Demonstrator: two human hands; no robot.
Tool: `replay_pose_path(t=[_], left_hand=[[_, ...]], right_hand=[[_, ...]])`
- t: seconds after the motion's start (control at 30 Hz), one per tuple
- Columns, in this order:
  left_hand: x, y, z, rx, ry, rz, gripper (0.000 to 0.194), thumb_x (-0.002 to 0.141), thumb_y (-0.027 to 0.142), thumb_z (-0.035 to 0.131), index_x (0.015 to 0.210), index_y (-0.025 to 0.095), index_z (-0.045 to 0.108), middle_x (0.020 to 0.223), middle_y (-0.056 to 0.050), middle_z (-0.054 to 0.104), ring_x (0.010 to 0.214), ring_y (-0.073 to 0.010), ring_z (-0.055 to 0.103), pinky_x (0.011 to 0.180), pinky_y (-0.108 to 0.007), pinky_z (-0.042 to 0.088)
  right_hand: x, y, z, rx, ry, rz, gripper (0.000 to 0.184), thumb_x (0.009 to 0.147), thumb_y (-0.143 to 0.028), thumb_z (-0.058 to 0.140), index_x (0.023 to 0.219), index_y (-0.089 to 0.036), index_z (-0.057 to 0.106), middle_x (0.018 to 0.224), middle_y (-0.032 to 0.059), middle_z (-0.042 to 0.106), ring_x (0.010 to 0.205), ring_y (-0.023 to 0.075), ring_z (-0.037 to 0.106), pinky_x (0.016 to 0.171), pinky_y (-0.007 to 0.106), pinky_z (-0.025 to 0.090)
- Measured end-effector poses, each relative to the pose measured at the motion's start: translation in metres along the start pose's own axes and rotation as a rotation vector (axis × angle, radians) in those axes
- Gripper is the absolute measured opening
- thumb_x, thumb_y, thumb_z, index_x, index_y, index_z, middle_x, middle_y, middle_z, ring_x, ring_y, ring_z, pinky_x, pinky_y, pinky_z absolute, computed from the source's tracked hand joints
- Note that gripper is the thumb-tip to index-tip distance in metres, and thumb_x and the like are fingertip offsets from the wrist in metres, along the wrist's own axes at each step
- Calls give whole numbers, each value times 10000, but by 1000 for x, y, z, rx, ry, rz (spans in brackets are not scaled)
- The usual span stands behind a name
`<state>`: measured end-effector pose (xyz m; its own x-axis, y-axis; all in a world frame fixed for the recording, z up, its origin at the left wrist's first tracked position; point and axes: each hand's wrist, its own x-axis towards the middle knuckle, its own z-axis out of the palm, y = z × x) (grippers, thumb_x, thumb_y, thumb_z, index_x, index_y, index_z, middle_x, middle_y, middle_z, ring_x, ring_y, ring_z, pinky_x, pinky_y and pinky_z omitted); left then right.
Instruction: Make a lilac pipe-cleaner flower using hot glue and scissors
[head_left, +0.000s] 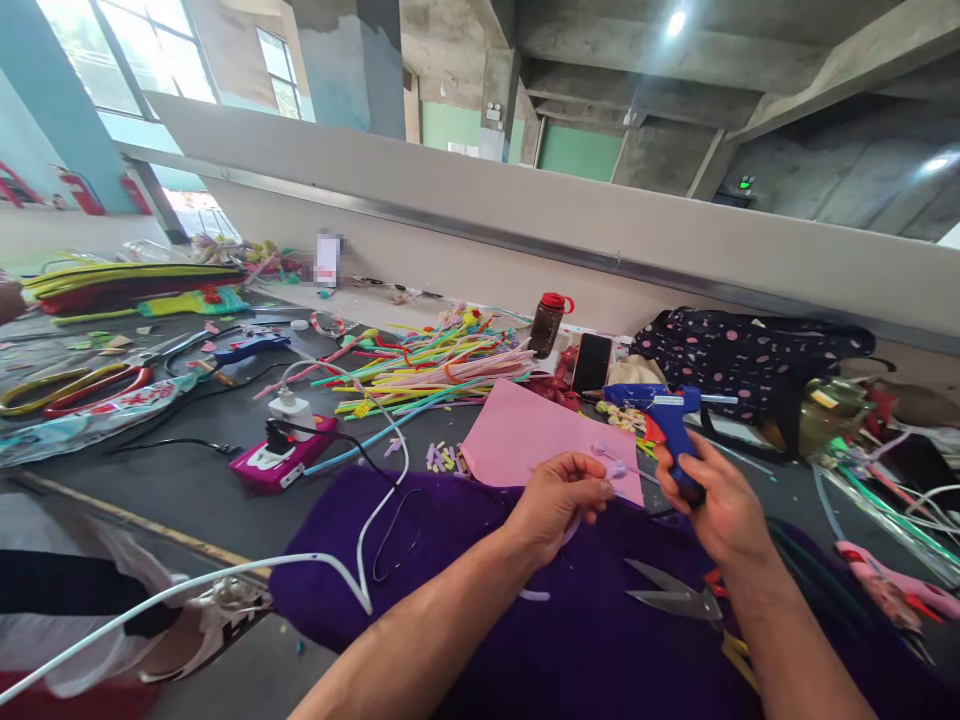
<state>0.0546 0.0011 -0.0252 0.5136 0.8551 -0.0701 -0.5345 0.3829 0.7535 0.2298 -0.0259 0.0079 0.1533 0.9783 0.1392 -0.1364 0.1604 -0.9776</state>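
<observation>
My right hand (716,500) is wrapped around the handle of a blue hot glue gun (660,400), whose nozzle points left over the pink sheet (517,435). Close by, my left hand (562,500) pinches a small lilac craft piece (616,469) between thumb and fingertips; its exact shape is too small to make out. Both hands are above the front edge of the pink sheet and a dark purple cloth (450,570). Opened scissors (675,597) lie on the cloth below my right hand. Short lilac and yellow bits (444,458) are scattered left of the sheet.
Bundled coloured stems (442,370), a red-capped bottle (550,325) and a phone (592,362) stand or lie behind. A magenta power strip (285,460) with a white cable (405,450) is at left. Dark patterned fabric (750,370) lies at right. Another person's hand (9,298) shows far left.
</observation>
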Motion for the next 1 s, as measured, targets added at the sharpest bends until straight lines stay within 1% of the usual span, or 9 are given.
replay_pose_path(t=[0.17,0.33,0.43,0.5,0.63,0.7,0.83,0.9,1.0], left_hand=[[1,7,-4,-36,40,9,196,553,142,722,685,140,577,547,15,562,446,-61,481,396,-165,324],[2,7,-4,-33,24,43,195,572,159,719,707,143,579,566,17,555,459,-57,482,407,-158,338],[2,9,-6,-29,30,47,207,569,173,725,711,146,577,579,16,560,458,-57,482,408,-158,342],[2,11,-8,-29,39,59,204,573,172,722,712,149,574,581,19,561,456,-54,479,407,-156,339],[3,18,-9,-49,82,108,192,583,155,715,704,152,566,560,35,538,466,-49,475,412,-148,334],[3,21,-10,-67,107,139,184,593,146,706,710,150,564,573,32,543,478,-48,477,419,-147,337],[3,25,-11,-99,161,172,202,589,133,705,732,146,562,608,18,568,491,-48,483,424,-146,339],[4,27,-12,-109,181,165,216,582,144,716,734,146,562,607,17,570,496,-51,490,424,-145,341],[5,27,-13,-126,178,175,216,582,148,716,733,145,561,603,15,569,495,-53,488,420,-144,344]], right_hand=[[-1,3,5,18,-38,56,238,749,-270,541,983,-228,538,742,-11,511,461,71,409,345,174,241],[-1,5,10,7,-40,48,234,736,-309,537,951,-217,530,694,-22,499,434,69,405,334,173,228],[-1,5,10,39,-19,-1,197,770,-363,515,900,-215,519,676,-18,515,432,71,419,339,179,257],[-3,5,8,81,-7,-36,195,785,-376,519,903,-221,511,682,-12,529,465,83,458,370,188,309],[-9,2,5,128,-60,-54,211,760,-302,582,945,-236,504,731,9,575,610,129,543,499,232,409],[-13,0,5,145,-67,-82,219,744,-264,607,935,-252,501,692,-4,568,610,129,533,520,241,411],[-21,-5,9,169,-30,-187,104,748,-283,597,800,-229,526,603,-25,472,553,111,476,499,240,389],[-25,-8,11,152,5,-237,98,729,-275,598,793,-223,546,642,-12,488,565,115,479,495,248,388],[-28,-10,13,101,34,-248,204,685,-235,610,883,-242,558,867,36,583,636,143,529,468,254,381]])
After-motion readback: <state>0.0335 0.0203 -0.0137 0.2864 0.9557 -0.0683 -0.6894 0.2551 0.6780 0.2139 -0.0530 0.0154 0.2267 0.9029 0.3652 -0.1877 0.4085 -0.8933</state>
